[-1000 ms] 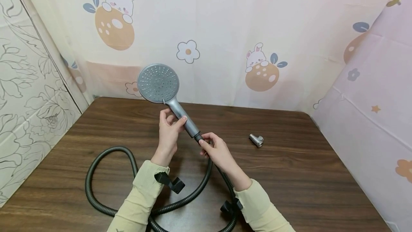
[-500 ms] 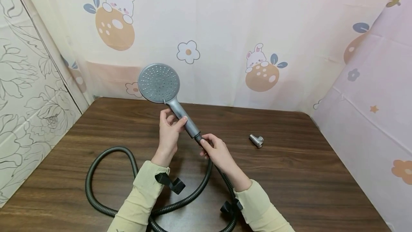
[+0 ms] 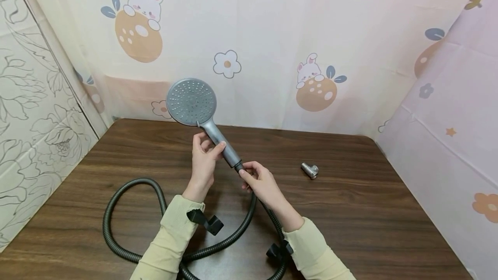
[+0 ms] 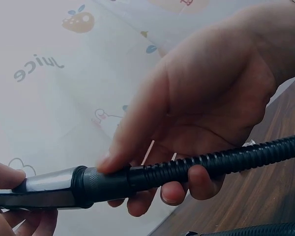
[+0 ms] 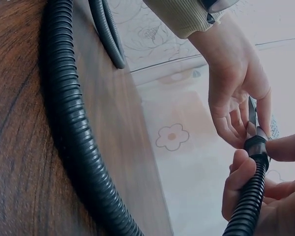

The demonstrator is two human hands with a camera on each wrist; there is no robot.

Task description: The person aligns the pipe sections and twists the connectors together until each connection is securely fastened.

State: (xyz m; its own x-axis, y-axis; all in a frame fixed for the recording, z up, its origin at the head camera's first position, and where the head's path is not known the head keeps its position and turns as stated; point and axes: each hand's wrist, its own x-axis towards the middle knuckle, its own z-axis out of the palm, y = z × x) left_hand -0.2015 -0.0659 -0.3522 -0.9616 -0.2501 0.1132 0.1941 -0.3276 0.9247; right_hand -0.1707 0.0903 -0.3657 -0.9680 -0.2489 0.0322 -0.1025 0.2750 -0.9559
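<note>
A grey shower head (image 3: 191, 102) is held up over the table, its nozzle face turned toward me. My left hand (image 3: 204, 159) grips its handle (image 3: 225, 141) between thumb and fingers. At the handle's lower end, my right hand (image 3: 262, 182) pinches the hose's connector (image 4: 108, 183), with thumb on one side and fingers on the other. The connector sits right up against the handle end in the left wrist view. From there the black ribbed shower hose (image 5: 83, 128) runs down and lies in loops on the table.
On the right of the brown wooden table (image 3: 350, 211) lies a small metal T-shaped fitting (image 3: 310, 170). Hose loops (image 3: 106, 215) spread over the left and front. A printed curtain (image 3: 256, 20) stands behind the table's back edge.
The right thumb and fingers shift slightly at the connector. Left hand and shower head stay nearly in place, and the view tilts up a little.
</note>
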